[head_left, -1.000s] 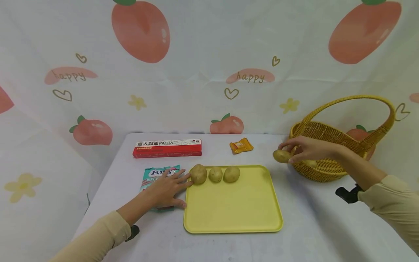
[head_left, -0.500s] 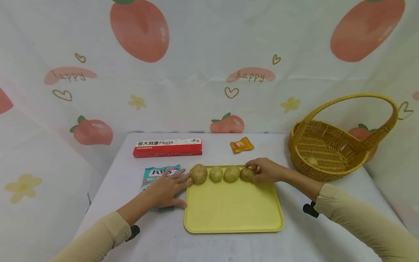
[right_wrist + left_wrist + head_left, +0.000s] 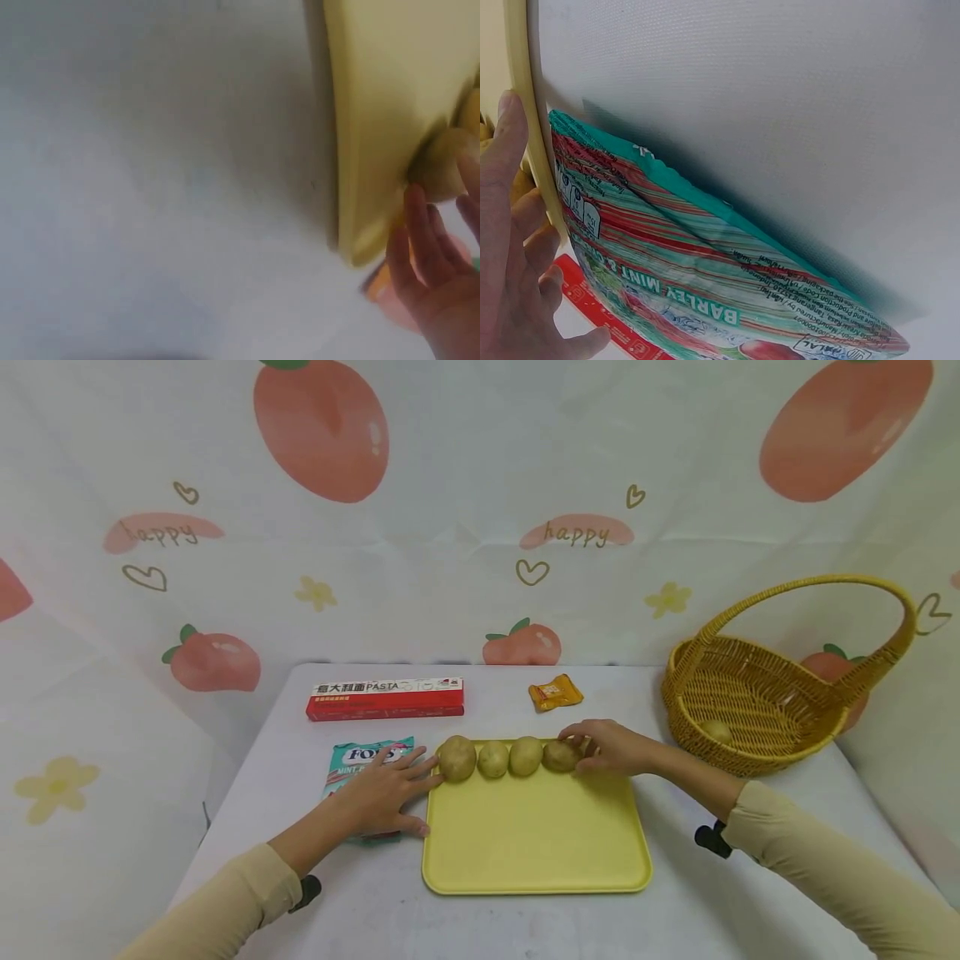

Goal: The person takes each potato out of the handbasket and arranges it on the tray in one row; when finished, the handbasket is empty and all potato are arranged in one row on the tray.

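Along the far edge of a yellow tray [image 3: 536,843] lies a row of several potatoes [image 3: 493,760]. My right hand [image 3: 613,748] has its fingers and thumb curled around the rightmost potato [image 3: 559,756], which touches or nearly touches its neighbour. At the tray's left rim, my left hand [image 3: 378,797] is spread with straight fingers, its fingertips by the large leftmost potato [image 3: 457,758]. Beneath that hand and partly covered by it lies a teal candy bag [image 3: 660,247]. In the right wrist view the held potato [image 3: 442,165] is partly hidden by fingers.
A wicker basket [image 3: 678,718] with a tall handle stands at the right rear, with one potato [image 3: 716,731] visible inside. A red pasta box [image 3: 386,700] lies at the back left. An orange-wrapped snack [image 3: 555,692] lies behind the tray.
My right hand has brought a potato from beside the basket to the row's right end on the tray. Since then the row has shifted slightly left. The left hand has stayed put.
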